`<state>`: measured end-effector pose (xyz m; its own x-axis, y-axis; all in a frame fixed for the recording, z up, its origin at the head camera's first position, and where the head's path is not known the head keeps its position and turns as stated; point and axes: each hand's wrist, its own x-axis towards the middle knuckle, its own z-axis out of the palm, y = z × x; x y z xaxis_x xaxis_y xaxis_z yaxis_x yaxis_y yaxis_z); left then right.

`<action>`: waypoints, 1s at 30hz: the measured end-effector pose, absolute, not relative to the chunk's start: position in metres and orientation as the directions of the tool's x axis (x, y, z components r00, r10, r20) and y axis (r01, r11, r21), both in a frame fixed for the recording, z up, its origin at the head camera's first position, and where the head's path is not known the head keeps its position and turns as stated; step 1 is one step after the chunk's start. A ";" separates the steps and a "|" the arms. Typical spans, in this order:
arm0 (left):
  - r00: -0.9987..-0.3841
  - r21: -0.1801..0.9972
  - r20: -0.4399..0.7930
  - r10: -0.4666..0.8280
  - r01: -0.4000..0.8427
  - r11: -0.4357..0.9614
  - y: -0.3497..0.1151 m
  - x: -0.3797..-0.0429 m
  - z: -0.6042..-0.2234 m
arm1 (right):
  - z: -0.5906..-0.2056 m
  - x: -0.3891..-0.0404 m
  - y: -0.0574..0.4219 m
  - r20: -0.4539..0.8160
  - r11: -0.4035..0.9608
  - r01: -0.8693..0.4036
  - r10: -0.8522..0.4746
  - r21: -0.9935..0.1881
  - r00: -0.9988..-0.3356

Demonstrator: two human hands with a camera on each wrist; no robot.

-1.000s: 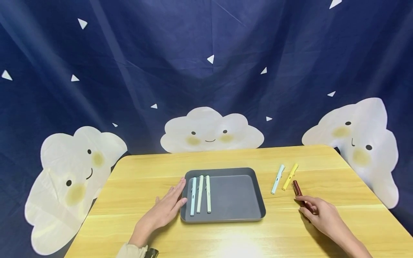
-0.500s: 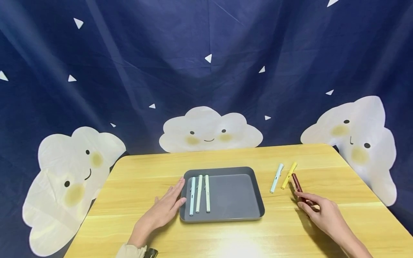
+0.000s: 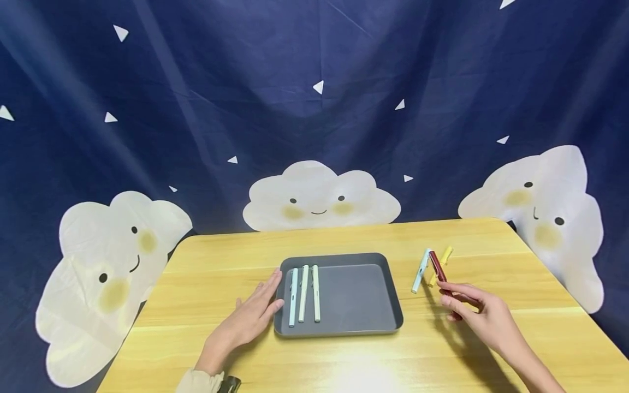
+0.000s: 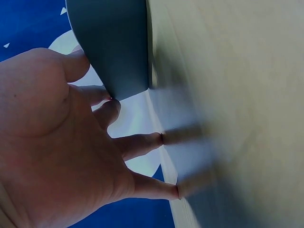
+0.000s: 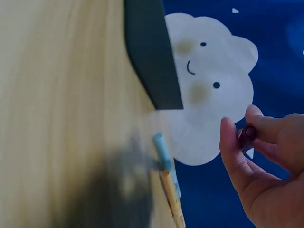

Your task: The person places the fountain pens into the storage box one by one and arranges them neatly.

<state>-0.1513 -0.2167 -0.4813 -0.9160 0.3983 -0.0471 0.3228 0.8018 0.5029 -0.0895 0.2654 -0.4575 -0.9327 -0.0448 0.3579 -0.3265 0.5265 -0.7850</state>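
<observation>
Head view: the right hand [image 3: 484, 316] pinches a slim dark red pen [image 3: 436, 266] between thumb and fingers near its lower end, its other end pointing away from the person. The pen is held above the light wood-grain table [image 3: 221, 267], with the hand's shadow below. The left hand [image 3: 248, 319] lies with fingers extended beside the left wall of a dark grey, round-cornered rectangular tray [image 3: 363, 300], thumb and fingertips at that wall. Inside, along the left, a pale blue pen [image 3: 294, 297] and two pale green pens [image 3: 303, 295] lie side by side. Right of the tray, a light blue pen [image 3: 420, 273] and a yellow pen [image 3: 446, 255] lie on the table; the dark red pen crosses in front of the yellow one, partly hiding it. Any lettering on the pens is too small to read. Behind the table hangs a navy cloth [image 3: 275, 71] with white triangles and smiling clouds.

Left wrist view: the fingers are spread, thumb and nearest fingers against the tray's corner, two others reaching down to the tabletop.

Right wrist view: thumb and fingertip squeeze the dark red pen, seen end-on, clear of the table; the light blue and yellow pens lie below, blurred.
</observation>
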 end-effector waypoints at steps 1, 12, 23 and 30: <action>-0.915 0.503 -0.047 0.400 0.324 0.801 -0.216 -0.151 -0.481 | -0.456 -0.090 0.265 0.341 0.492 -0.320 -0.050 -0.810 -0.939; -0.914 0.498 -0.044 0.404 0.331 0.802 -0.216 -0.151 -0.480 | -0.447 -0.092 0.255 0.201 0.287 -0.209 -0.058 -0.935 -0.978; -0.913 0.495 -0.038 0.407 0.336 0.801 -0.216 -0.152 -0.481 | -0.453 -0.100 0.241 0.213 0.263 -0.225 -0.071 -0.938 -0.974; -0.913 0.493 -0.040 0.407 0.336 0.802 -0.216 -0.152 -0.481 | -0.459 -0.106 0.230 0.212 0.178 -0.220 -0.065 -0.959 -0.975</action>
